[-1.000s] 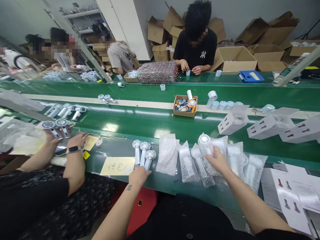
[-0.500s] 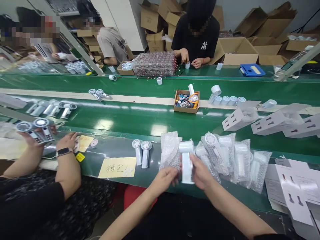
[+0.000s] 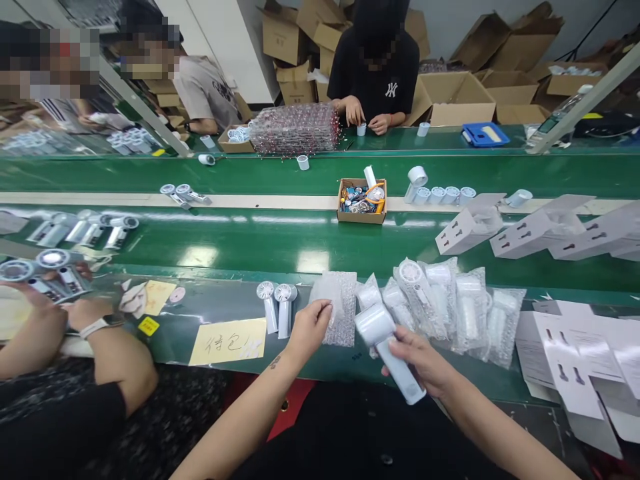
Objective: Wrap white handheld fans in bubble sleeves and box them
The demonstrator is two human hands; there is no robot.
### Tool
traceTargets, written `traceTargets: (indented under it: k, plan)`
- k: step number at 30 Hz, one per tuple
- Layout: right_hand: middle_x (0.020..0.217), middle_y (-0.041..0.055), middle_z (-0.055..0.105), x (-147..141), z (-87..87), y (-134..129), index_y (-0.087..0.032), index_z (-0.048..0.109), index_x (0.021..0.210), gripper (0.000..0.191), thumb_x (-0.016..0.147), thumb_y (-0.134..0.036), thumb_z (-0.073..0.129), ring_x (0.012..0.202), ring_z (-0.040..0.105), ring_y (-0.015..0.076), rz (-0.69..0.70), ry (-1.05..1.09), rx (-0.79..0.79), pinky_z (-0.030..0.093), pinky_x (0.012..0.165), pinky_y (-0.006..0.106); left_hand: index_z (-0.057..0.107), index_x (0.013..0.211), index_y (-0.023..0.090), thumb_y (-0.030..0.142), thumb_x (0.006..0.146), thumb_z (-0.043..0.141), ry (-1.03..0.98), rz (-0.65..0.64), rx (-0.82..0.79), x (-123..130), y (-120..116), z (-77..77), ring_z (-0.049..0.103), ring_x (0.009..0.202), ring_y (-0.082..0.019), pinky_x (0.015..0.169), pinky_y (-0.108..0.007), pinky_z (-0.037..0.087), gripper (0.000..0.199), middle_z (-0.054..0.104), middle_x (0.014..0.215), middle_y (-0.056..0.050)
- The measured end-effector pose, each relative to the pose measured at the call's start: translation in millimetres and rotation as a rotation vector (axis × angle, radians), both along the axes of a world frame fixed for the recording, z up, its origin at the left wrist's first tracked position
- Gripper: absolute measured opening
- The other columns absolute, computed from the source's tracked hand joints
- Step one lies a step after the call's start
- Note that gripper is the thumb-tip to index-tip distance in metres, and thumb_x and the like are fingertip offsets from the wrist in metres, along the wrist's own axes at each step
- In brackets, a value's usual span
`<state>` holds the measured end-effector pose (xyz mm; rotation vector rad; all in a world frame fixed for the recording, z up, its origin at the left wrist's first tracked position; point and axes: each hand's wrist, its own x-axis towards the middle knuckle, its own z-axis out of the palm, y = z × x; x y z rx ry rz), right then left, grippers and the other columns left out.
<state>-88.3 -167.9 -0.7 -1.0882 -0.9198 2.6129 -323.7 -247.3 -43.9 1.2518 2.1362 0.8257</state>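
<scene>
My right hand [image 3: 417, 360] is wrapped around the handle of a pale handheld fan [image 3: 376, 325], its round head tilted up to the left. With thumb and fingertips pinched together, my left hand [image 3: 313, 323] grips the edge of a clear bubble-wrap bag [image 3: 345, 320], one of those lying flat on the green bench. Two bare handheld fans [image 3: 284, 310] lie left of that hand, above a yellow paper with handwriting [image 3: 227, 341]. Right of the held fan, several fans in bubble-wrap bags [image 3: 440, 300] lie side by side.
Flat printed cartons [image 3: 565, 353] lie at the right, with open white boxes [image 3: 470, 223] on the green belt. A small carton of parts [image 3: 363, 203] stands mid-belt. At left, a co-worker's hands hold two fans [image 3: 60, 270]; another person works across the belt.
The fan has swung from upright to tilted, now in my right hand alone, lower and nearer me. My left hand has moved up and left onto the bubble-wrap bag. The view has shifted slightly.
</scene>
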Motion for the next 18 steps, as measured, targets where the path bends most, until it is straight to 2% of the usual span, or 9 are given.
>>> traceTargets:
  k: [2,4,7,9,11,13,15,18]
  plan:
    - [0.085,0.0019,0.064,-1,7.6,-2,-0.019,0.061,0.109,0.052,0.064,-0.032,0.083,0.068,0.063,0.0137,0.113,0.097,0.007,0.052,0.062,0.026,0.067,0.088,0.016,0.038,0.086,0.051,-0.185,0.071,0.035,10,3,19.6,0.062,0.071,-0.017,0.067,-0.027,0.048,0.027,0.068,0.076,-0.003]
    - [0.09,0.0017,0.064,-1,12.5,-3,-0.022,0.051,0.124,0.071,0.061,-0.024,0.084,0.072,0.063,0.0144,0.172,0.167,-0.03,0.052,0.064,0.027,0.067,0.081,0.015,0.041,0.08,0.058,-0.343,0.11,0.03,19,5,35.9,0.056,0.064,-0.014,0.06,-0.025,0.045,0.027,0.064,0.068,-0.001]
    - [0.09,-0.0008,0.062,-3,12.1,-3,-0.031,0.03,0.138,0.094,0.061,-0.023,0.083,0.067,0.062,0.015,0.143,0.171,-0.121,0.055,0.06,0.033,0.067,0.08,0.014,0.04,0.074,0.066,-0.611,0.112,0.059,30,5,52.3,0.053,0.063,-0.012,0.06,-0.024,0.042,0.028,0.063,0.07,-0.001]
    - [0.091,-0.0002,0.06,-3,9.8,-3,-0.029,0.037,0.135,0.086,0.062,-0.024,0.082,0.068,0.061,0.0153,0.134,0.176,-0.146,0.056,0.058,0.033,0.066,0.081,0.013,0.041,0.071,0.07,-0.786,0.108,0.09,35,3,57.8,0.052,0.062,-0.011,0.06,-0.023,0.041,0.031,0.062,0.069,-0.001]
    - [0.09,0.0014,0.06,-3,9.1,-1,-0.021,0.052,0.12,0.064,0.063,-0.025,0.081,0.069,0.06,0.015,0.151,0.186,-0.135,0.055,0.056,0.03,0.065,0.079,0.012,0.043,0.067,0.075,-0.908,0.13,0.116,37,1,60.5,0.048,0.058,-0.009,0.057,-0.022,0.039,0.035,0.058,0.066,0.0]
    - [0.088,0.0023,0.06,1,10.7,2,-0.018,0.059,0.103,0.046,0.064,-0.028,0.08,0.071,0.061,0.016,0.134,0.174,-0.105,0.054,0.054,0.028,0.062,0.077,0.013,0.046,0.064,0.076,-0.971,0.149,0.125,40,-3,62.5,0.044,0.054,-0.008,0.053,-0.021,0.036,0.039,0.054,0.062,0.002]
    - [0.089,0.0024,0.06,6,13.6,4,-0.018,0.058,0.096,0.041,0.064,-0.031,0.08,0.073,0.062,0.0182,0.087,0.138,-0.072,0.054,0.051,0.028,0.06,0.077,0.013,0.05,0.065,0.075,-0.981,0.132,0.11,44,-7,64.8,0.043,0.053,-0.007,0.052,-0.021,0.035,0.041,0.051,0.061,0.003]
    - [0.096,0.0024,0.059,16,17.4,4,-0.02,0.056,0.095,0.041,0.064,-0.033,0.08,0.073,0.062,0.0177,0.065,0.081,0.02,0.054,0.052,0.03,0.057,0.08,0.014,0.052,0.066,0.074,-0.94,0.039,0.058,50,-9,67.1,0.045,0.057,-0.008,0.054,-0.021,0.037,0.043,0.052,0.065,0.003]
